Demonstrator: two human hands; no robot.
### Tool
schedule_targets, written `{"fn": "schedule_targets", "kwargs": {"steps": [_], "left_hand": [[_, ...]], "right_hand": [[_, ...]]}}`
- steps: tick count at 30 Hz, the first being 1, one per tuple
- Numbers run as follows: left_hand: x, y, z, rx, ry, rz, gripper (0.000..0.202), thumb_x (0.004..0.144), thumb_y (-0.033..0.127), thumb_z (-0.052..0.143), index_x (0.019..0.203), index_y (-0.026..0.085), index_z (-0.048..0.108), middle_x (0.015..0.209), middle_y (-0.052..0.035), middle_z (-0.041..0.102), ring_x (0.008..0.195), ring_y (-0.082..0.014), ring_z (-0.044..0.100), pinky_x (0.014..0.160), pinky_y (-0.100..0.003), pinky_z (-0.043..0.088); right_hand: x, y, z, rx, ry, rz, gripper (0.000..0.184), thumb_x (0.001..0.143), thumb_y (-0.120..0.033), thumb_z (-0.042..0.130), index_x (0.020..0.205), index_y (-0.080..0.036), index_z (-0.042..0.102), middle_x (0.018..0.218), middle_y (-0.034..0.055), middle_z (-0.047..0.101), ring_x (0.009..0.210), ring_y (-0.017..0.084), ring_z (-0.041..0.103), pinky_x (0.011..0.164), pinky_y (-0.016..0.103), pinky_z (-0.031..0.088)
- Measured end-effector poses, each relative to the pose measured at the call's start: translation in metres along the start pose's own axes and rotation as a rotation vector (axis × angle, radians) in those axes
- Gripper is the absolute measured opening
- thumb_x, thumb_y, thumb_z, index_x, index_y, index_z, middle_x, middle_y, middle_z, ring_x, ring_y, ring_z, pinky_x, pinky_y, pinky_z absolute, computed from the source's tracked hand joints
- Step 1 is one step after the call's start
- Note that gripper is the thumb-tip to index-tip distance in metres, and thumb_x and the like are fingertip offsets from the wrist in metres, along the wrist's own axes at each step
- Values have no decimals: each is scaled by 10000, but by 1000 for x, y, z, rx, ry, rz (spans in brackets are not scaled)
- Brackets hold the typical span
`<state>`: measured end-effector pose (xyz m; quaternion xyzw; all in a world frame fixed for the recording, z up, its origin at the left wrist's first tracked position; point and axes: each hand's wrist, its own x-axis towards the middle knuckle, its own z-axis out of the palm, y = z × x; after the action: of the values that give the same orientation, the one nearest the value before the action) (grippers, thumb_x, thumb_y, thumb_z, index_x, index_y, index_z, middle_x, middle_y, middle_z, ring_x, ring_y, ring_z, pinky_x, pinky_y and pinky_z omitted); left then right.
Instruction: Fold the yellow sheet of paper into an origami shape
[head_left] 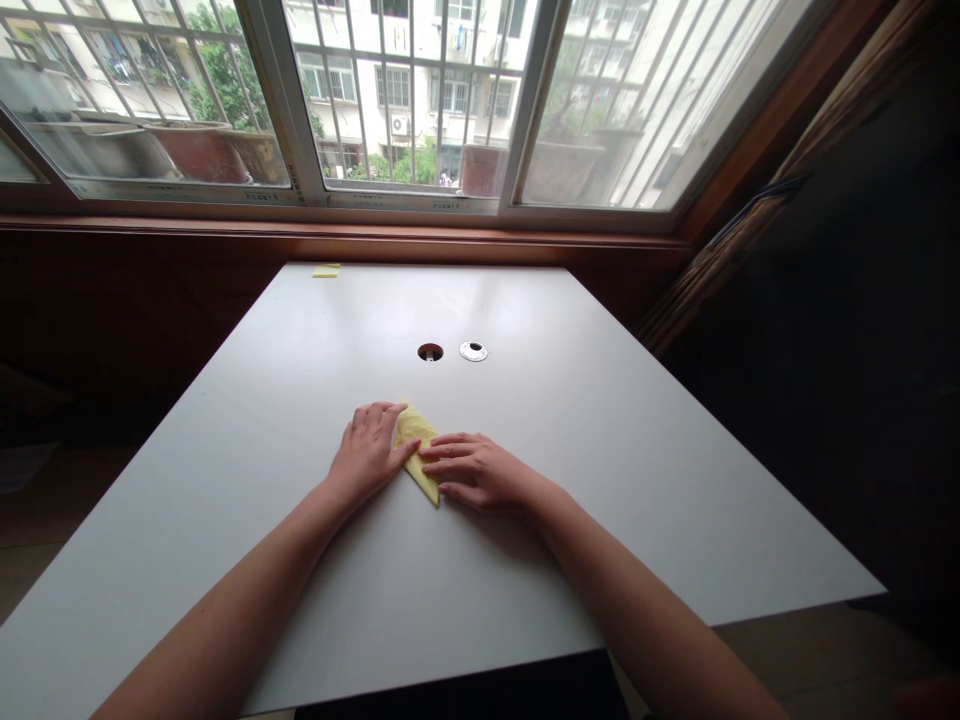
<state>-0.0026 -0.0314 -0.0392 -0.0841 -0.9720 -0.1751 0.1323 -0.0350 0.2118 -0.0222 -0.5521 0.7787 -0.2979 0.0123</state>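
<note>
A piece of thin yellow paper [418,428], folded to a narrow pointed shape, lies on the white table with one tip towards me. My left hand [369,442] rests along its left side; the index fingertip touches near the far end and the thumb presses on the middle. From the right, my right hand [476,470] lays its slightly spread fingers over the paper's right edge. The fingers of both hands are stretched out rather than wrapped round it. Parts of the paper are hidden under the fingertips.
The white table [600,440] has a round hole [430,352] beyond my hands, with a round silvery cover [473,351] beside it. Small yellow strips [326,271] lie at the far left edge. A barred window [405,100] stands behind; a dark curtain [787,220] hangs at right.
</note>
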Motion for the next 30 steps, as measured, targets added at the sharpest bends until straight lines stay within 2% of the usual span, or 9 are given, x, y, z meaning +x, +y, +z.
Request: {"fn": "schedule_targets", "kwargs": {"steps": [8, 15, 19, 22, 30], "left_hand": [[1, 3, 2, -2, 5, -34, 510, 918, 443, 531, 1387, 279, 413, 1298, -95, 504, 1212, -306, 415, 1037, -461, 371], [1, 4, 3, 45, 18, -26, 496, 931, 408, 529, 1382, 233, 425, 1287, -103, 517, 1196, -298, 424, 1038, -445, 380], [1, 0, 4, 47, 34, -28, 488, 933, 409, 526, 1380, 236, 431, 1277, -104, 524, 1191, -300, 431, 1033, -442, 384], [1, -1, 4, 42, 39, -28, 492, 933, 417, 527, 1381, 240, 430, 1277, -105, 525, 1187, -302, 431, 1023, -443, 391], [0, 0, 1, 57, 55, -35, 483, 929, 425, 536, 1359, 223, 452, 1255, -116, 529, 1180, -304, 430, 1021, -446, 392]], "right_hand": [[-2, -1, -3, 22, -8, 13, 301, 906, -252, 601, 1193, -280, 684, 1255, 18, 676, 1265, 214, 558, 1038, 392, 451], [-2, -1, 0, -23, -3, -15, 271, 918, -276, 588, 1174, -287, 678, 1217, 14, 697, 1243, 198, 572, 994, 353, 452], [0, -3, 2, -57, -5, -3, 444, 908, -378, 618, 1333, -264, 558, 1312, 78, 624, 1258, 230, 533, 1027, 397, 426], [1, -7, 2, -78, 3, 28, 532, 904, -421, 618, 1390, -242, 496, 1312, 106, 597, 1228, 249, 519, 1025, 424, 424], [4, -12, 2, -165, 1, -17, 304, 927, -438, 592, 1200, -337, 681, 1249, 56, 595, 1135, 238, 488, 1024, 427, 424]]}}
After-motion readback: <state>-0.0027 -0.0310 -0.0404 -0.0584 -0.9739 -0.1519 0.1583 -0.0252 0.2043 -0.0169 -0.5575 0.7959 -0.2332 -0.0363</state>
